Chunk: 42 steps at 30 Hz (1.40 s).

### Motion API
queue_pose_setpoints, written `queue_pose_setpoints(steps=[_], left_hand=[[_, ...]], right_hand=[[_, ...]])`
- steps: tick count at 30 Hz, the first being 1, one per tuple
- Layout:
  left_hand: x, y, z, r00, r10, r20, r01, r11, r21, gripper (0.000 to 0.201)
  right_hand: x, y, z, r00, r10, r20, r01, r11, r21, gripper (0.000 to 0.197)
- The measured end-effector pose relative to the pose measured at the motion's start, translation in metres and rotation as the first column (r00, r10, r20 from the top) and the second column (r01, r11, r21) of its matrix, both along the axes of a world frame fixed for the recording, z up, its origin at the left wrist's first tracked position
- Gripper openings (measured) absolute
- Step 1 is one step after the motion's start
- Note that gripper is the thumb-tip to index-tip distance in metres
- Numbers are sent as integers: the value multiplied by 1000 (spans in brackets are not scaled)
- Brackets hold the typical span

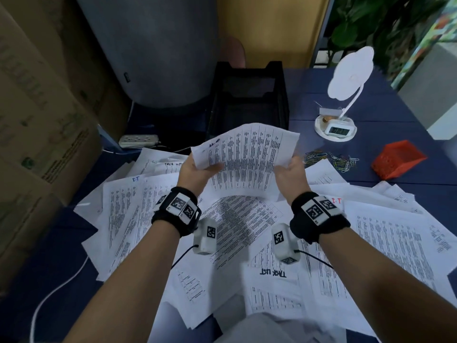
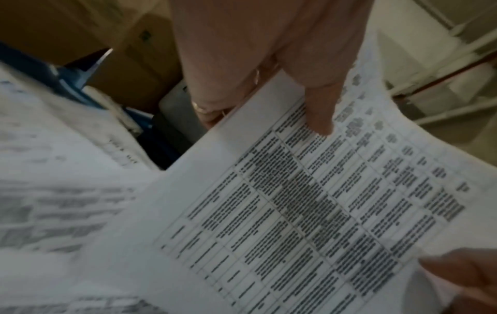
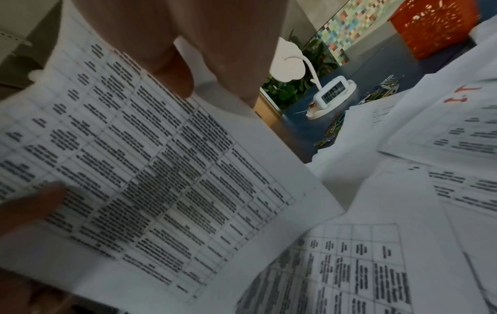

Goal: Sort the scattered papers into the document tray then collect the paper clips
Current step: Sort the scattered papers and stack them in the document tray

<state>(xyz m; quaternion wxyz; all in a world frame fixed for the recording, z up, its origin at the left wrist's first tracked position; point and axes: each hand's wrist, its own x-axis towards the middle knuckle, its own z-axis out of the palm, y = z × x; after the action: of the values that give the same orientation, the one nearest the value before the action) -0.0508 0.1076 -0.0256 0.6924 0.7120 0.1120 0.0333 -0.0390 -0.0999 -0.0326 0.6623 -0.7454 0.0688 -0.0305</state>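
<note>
Two hands' fingers [image 1: 212,167] clamped on one printed sheet [image 1: 247,154] above papers [image 1: 273,274] handwritten "TASK LIST", "T-1".

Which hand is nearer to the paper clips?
Right. The right hand grips the sheet just beside the paper clips; the left hand holds the sheet's other edge, farther away.

Scattered papers [image 1: 274,274] read "TASK LIST", another sheet [image 1: 337,201] "T-1".

Printed sheet [image 1: 247,154] aloft before black tray [image 1: 249,95]
</note>
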Motion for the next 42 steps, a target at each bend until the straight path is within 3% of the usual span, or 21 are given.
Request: queue_pose_setpoints(steps=[4,7,10,13,16,18,21,23,26,31,34,36,38,40,42], left_hand=[[3,-3,-2,999,13,-37,-13,1000,23,14],[9,1,3,999,50,-22,-51,997,-53,17],[14,8,-5,992,53,-117,-64,993,-99,24],[10,11,-30,952,6,-306,2,1000,25,34],[-3,11,-57,854,11,-520,125,966,225,46],[-7,9,-69,799,28,-601,179,942,282,54],[-3,5,-78,823,7,-568,146,964,223,79],[5,5,-83,848,-16,-529,101,986,133,81],[7,-2,-74,841,-106,-531,125,992,-1,39],[11,-2,-82,729,-264,-631,228,964,-139,20],[29,0,-82,746,-224,-627,223,971,-82,26],[48,2,-82,785,-175,-595,200,980,-25,30],[65,3,-81,820,-116,-560,171,984,46,27],[81,3,-83,846,-75,-528,162,980,120,30],[95,1,-86,863,-48,-504,155,973,173,44]], right_hand=[[10,-10,-24,994,41,-103,-45,998,-39,27],[10,-19,-35,985,73,-159,-83,995,-62,32],[5,-29,-50,955,140,-263,-186,970,-158,31],[-1,-40,-72,908,185,-376,-287,928,-238,30],[-9,-48,-92,807,214,-550,-451,824,-342,27],[-12,-51,-100,778,195,-597,-477,801,-361,26],[-9,-53,-102,791,157,-591,-399,864,-305,20],[-2,-54,-99,806,128,-578,-311,922,-229,18],[24,-57,-103,822,60,-567,-212,956,-205,21],[67,-48,-97,843,-5,-538,-198,926,-320,24],[83,-38,-82,870,-19,-493,-185,914,-362,19],[88,-33,-74,863,18,-505,-169,952,-256,25],[87,-31,-65,795,142,-590,-227,971,-72,28],[87,-31,-63,705,230,-671,-312,950,-2,31],[95,-29,-70,738,175,-651,-268,962,-45,30]])
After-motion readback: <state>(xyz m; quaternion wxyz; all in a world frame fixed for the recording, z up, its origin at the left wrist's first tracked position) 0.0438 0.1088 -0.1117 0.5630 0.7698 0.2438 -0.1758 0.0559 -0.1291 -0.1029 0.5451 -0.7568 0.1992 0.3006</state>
